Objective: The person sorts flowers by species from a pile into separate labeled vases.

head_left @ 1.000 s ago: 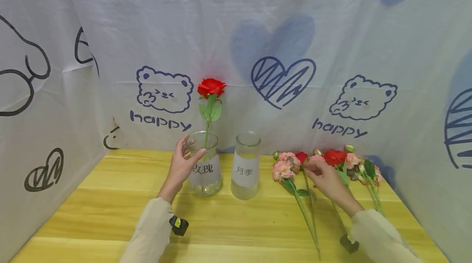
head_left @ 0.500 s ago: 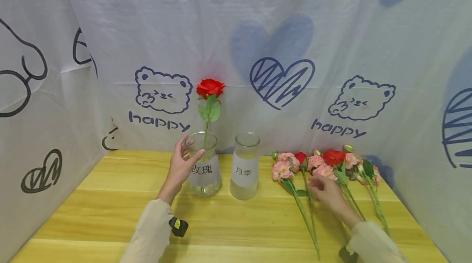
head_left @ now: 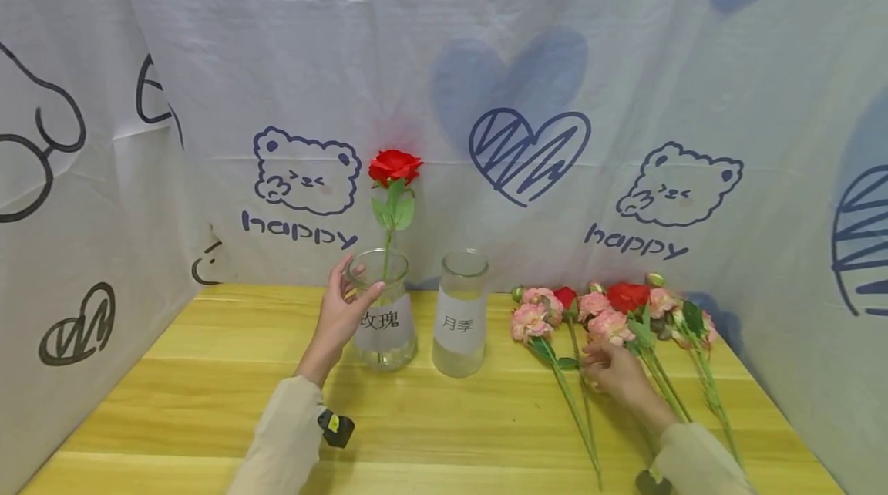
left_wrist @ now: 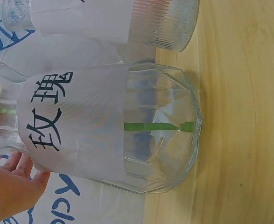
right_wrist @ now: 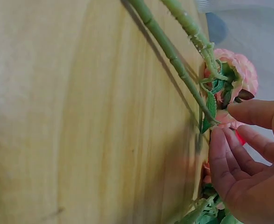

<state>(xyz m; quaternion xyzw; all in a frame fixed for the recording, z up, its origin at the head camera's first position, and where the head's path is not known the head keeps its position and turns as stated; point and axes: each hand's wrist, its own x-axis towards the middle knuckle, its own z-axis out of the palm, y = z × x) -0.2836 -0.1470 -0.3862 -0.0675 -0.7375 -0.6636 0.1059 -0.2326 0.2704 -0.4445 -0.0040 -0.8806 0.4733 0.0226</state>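
Observation:
My left hand [head_left: 341, 314] holds the neck of a wide glass vase [head_left: 395, 348] from the left, thumb in front. The vase has a white label with dark characters. A red rose [head_left: 395, 167] stands upright in it; the left wrist view shows its green stem [left_wrist: 148, 126] reaching the vase's base. My right hand [head_left: 620, 381] is low among the flowers on the table. In the right wrist view its fingertips [right_wrist: 218, 140] meet a green stem [right_wrist: 167, 46], with the thumb a little apart from them. A pink flower [right_wrist: 242, 72] is just beyond the thumb.
A narrower labelled glass vase [head_left: 460, 356] stands right of the first. Pink flowers [head_left: 531, 321] and red roses [head_left: 628, 296] lie on the wooden table [head_left: 416, 433] at the right, stems toward me. A printed cloth [head_left: 416, 79] hangs behind the table.
My right hand has come down from the blossoms toward me, to the stems below them, uncovering pink blossoms. My left hand stays on the vase.

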